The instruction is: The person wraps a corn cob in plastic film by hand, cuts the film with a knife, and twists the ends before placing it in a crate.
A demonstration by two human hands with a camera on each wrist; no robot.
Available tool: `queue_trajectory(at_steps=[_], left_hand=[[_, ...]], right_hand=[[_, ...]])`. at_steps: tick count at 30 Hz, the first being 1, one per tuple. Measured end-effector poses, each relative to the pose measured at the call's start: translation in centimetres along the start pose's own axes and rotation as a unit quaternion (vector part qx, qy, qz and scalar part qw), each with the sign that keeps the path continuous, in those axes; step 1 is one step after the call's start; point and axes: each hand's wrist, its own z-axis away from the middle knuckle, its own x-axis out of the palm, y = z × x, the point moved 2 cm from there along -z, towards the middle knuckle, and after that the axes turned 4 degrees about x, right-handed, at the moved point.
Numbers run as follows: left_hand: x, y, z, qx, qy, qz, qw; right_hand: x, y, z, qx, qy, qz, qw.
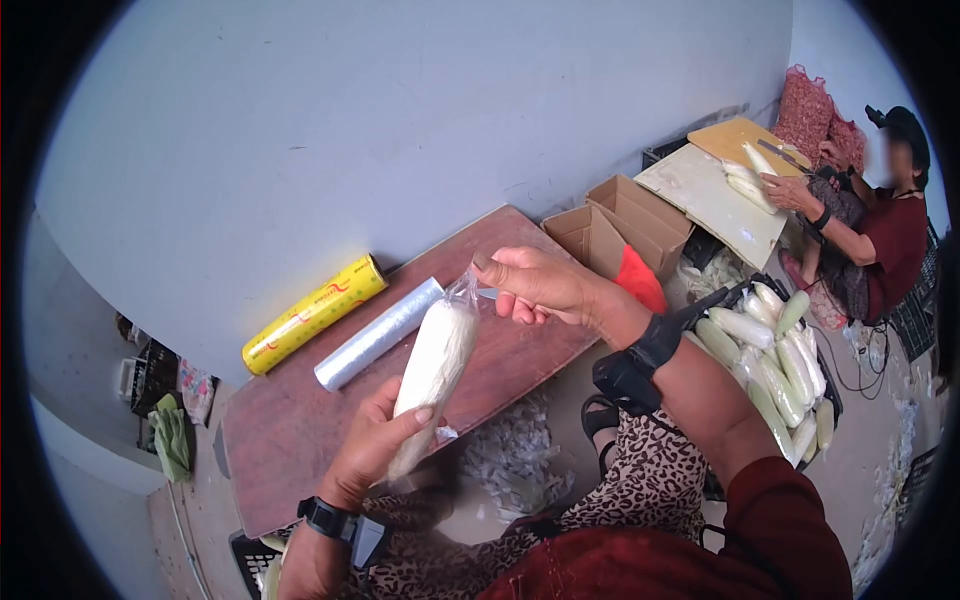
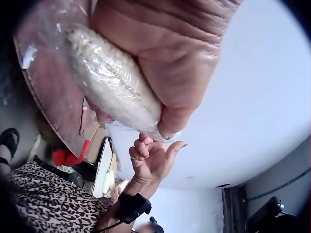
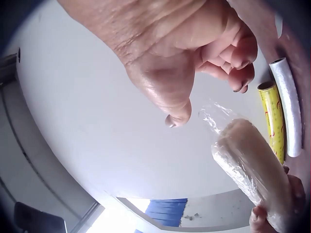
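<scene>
Left hand (image 1: 375, 440) gripping wrapped corn cob (image 1: 433, 365) above table edge (image 1: 400, 470), right hand (image 1: 535, 285) apparently pinching its film, fingers curled.

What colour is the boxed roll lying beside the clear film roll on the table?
Yellow with red print; the boxed roll shows best in the head view.

Soft, even daylight fills all three views, and shadows are faint. The head view is a fisheye circle with black corners; straight edges such as the bench (image 1: 300, 440) bow near the rim, and a face at the far right is blurred out. Both wrist views are heavily distorted, with skin close to the lens soft and oversized. A bright, washed-out patch glares at the bottom of the right wrist view.
</scene>
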Motion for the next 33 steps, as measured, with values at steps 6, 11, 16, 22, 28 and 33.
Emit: queue_trajectory(at_steps=[6,11,16,22,28,33], left_hand=[[0.6,-0.2,0.0,0.079,0.035,-0.203,0.975],[0.3,-0.3,-0.2,0.067,0.027,-0.229,0.971],[0.3,-0.2,0.0,-0.065,-0.041,0.016,0.997],[0.2,-1.0,-1.2,-0.046,-0.071,0.097,0.992],[0.3,-1.1,-2.1,-0.039,-0.107,0.126,0.985],[0.4,-1.8,-1.9,-0.010,-0.084,0.054,0.995]], right_hand=[[1.3,0.4,-0.4,0.018,-0.001,-0.035,0.999],[1.6,0.5,-0.6,-0.034,0.027,-0.032,0.999],[1.6,-0.5,0.0,-0.098,0.010,-0.024,0.995],[1.3,-1.3,0.2,-0.142,0.008,-0.061,0.988],[1.2,-1.2,0.2,-0.129,0.007,-0.032,0.991],[1.7,-0.8,-0.7,-0.127,0.006,0.013,0.992]])
